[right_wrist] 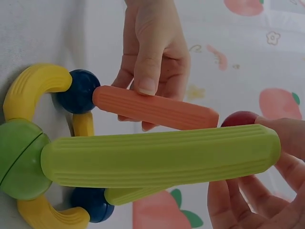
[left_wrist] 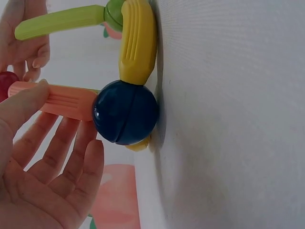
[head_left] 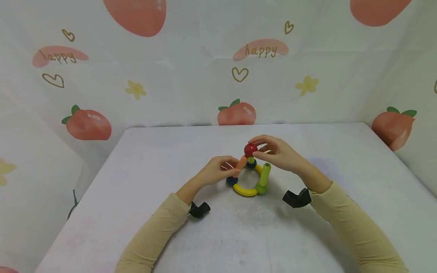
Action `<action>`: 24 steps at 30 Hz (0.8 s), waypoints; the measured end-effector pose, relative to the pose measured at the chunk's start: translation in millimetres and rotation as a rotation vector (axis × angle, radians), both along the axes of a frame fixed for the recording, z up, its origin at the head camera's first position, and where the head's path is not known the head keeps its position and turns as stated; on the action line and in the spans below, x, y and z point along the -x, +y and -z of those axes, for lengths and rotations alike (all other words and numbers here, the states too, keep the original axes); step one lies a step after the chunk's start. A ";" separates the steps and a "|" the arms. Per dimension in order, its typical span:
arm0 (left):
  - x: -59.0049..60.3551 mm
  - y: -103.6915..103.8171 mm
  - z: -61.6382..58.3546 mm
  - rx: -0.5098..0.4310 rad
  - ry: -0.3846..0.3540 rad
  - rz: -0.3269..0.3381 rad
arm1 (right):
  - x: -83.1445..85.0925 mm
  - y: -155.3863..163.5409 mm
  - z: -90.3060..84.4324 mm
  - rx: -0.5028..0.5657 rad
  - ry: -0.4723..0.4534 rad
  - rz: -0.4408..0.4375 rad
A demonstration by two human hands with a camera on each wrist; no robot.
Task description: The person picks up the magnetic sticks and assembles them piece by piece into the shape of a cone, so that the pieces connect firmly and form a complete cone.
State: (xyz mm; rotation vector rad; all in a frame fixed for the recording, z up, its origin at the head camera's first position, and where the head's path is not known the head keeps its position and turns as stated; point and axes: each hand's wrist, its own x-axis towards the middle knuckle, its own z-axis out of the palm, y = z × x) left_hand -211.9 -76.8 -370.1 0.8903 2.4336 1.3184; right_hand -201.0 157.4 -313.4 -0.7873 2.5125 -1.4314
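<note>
We count:
- red ball (head_left: 250, 149): one.
- dark blue balls: two, one (head_left: 231, 181) at left, one (head_left: 251, 163) under red ball.
- green ball (head_left: 261, 188): one.
- orange stick (head_left: 242, 162): one.
- green sticks: two, long one (head_left: 265, 173) upright, short one (head_left: 251, 159).
- yellow curved pieces: three in right wrist view, (right_wrist: 31, 87), (right_wrist: 84, 123), (right_wrist: 50, 215).
- hands: two, left hand (head_left: 217, 170), right hand (head_left: 278, 152).
- black wrist cameras: two, (head_left: 199, 209), (head_left: 296, 198).
- table (head_left: 341, 159): one.
</note>
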 end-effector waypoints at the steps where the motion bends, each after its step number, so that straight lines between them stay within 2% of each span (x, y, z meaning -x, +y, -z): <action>1: 0.0 0.2 0.0 -0.006 0.001 0.001 | -0.1 -0.3 0.1 -0.008 0.004 0.000; 9: -0.2 0.3 -0.4 -0.018 0.010 0.004 | -0.5 2.1 -0.8 -0.045 0.031 -0.030; 14: -0.6 0.1 -1.6 -0.004 0.016 0.005 | 1.4 13.9 -3.2 -0.091 0.032 -0.170; 18: -0.1 -1.1 -1.2 0.000 0.030 0.005 | 2.7 23.2 -4.4 -0.107 -0.023 -0.288; 24: 1.2 -2.7 -0.6 0.001 0.040 -0.002 | 5.1 27.1 -2.8 -0.086 -0.063 -0.365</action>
